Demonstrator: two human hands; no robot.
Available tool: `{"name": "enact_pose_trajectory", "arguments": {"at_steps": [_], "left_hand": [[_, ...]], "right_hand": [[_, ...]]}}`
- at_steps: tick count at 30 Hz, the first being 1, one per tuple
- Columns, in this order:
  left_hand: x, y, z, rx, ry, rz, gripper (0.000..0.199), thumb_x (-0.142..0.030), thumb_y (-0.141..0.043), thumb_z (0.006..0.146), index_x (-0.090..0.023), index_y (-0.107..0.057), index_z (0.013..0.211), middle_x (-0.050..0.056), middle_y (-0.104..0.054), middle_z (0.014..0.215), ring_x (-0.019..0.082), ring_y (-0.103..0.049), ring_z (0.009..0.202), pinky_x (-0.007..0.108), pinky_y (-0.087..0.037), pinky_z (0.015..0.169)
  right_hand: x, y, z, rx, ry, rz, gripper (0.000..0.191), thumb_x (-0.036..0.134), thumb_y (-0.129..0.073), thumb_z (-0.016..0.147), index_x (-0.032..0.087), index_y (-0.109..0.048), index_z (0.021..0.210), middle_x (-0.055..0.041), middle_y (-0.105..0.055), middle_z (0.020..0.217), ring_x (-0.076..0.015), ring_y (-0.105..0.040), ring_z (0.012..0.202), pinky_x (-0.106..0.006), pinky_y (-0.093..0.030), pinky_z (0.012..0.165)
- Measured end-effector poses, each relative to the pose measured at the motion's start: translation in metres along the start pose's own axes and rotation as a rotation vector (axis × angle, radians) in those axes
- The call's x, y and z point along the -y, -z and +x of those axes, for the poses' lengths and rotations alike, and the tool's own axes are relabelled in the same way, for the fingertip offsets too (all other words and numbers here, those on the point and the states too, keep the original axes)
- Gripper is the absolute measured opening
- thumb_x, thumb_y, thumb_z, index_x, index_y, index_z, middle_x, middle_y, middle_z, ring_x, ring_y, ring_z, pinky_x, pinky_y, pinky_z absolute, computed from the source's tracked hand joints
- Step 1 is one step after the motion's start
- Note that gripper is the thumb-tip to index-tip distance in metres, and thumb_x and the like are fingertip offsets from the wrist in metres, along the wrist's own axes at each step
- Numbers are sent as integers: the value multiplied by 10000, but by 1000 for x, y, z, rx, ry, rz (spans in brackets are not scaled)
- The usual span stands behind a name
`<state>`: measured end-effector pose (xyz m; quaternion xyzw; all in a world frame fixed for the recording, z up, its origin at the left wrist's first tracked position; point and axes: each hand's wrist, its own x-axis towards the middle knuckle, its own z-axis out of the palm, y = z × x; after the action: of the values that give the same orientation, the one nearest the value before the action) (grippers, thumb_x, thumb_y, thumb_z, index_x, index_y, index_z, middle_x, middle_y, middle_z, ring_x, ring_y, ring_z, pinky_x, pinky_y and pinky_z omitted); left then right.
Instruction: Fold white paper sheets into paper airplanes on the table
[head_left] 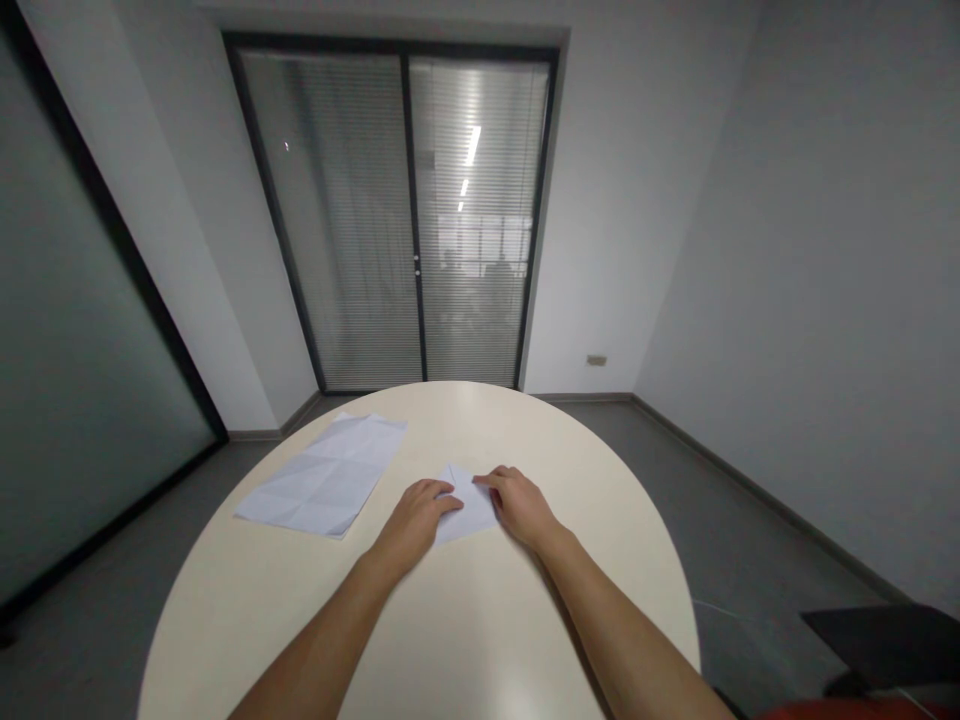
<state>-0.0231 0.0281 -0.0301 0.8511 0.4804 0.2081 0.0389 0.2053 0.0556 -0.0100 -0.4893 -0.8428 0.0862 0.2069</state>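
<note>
A small folded white paper (pixel 469 515) lies on the round cream table (pixel 510 425), between my two hands. My left hand (pixel 416 515) rests on its left edge, thumb and fingers apart, with the fingertips on the paper. My right hand (pixel 521 505) is at the paper's upper right side, its index finger stretched out and touching it while the other fingers curl beneath. The top of the paper comes to a point, with a crease line running down from it.
Larger creased white sheets (pixel 326 475) lie at the table's left. Beyond the table stand glass doors with blinds (pixel 472 230) and grey walls. A dark flat object (pixel 885 640) is at the lower right, off the table.
</note>
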Motion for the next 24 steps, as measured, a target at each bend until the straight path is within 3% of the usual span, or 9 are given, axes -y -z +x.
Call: {"name": "enact_pose_trajectory", "arguments": {"at_steps": [9, 15, 19, 24], "left_hand": [[-3, 3, 1, 7, -117, -20, 427, 1, -484, 890, -241, -716, 1154, 29, -674, 1278, 226, -506, 1206, 411, -420, 1068], [-13, 9, 0, 13, -82, -16, 399, -21, -515, 846, -223, -717, 1124, 31, -700, 1230, 234, -538, 1161, 421, -424, 1042], [-17, 12, -1, 13, -81, -10, 346, -71, -515, 868, -217, -710, 1114, 44, -697, 1223, 230, -573, 1136, 421, -424, 1032], [-18, 12, -2, 1, -112, -4, 336, -113, -515, 897, -216, -674, 1175, 42, -671, 1277, 228, -562, 1170, 413, -400, 1064]], "right_hand": [[-6, -2, 1, -21, -88, -135, 453, 62, -482, 892, 294, -735, 1188, -67, -691, 1165, -228, -598, 1056, -305, -437, 901], [-6, 2, 1, -64, -193, -188, 422, 73, -503, 884, 305, -765, 1121, -86, -663, 1231, -263, -593, 1077, -349, -445, 865], [-3, 4, 3, -92, -86, -114, 431, 67, -507, 886, 288, -737, 1176, -69, -666, 1259, -249, -583, 1125, -374, -412, 955], [5, -1, 2, -17, 137, 2, 342, 158, -515, 933, 244, -733, 1183, -65, -717, 1162, -214, -607, 1067, -333, -412, 970]]}}
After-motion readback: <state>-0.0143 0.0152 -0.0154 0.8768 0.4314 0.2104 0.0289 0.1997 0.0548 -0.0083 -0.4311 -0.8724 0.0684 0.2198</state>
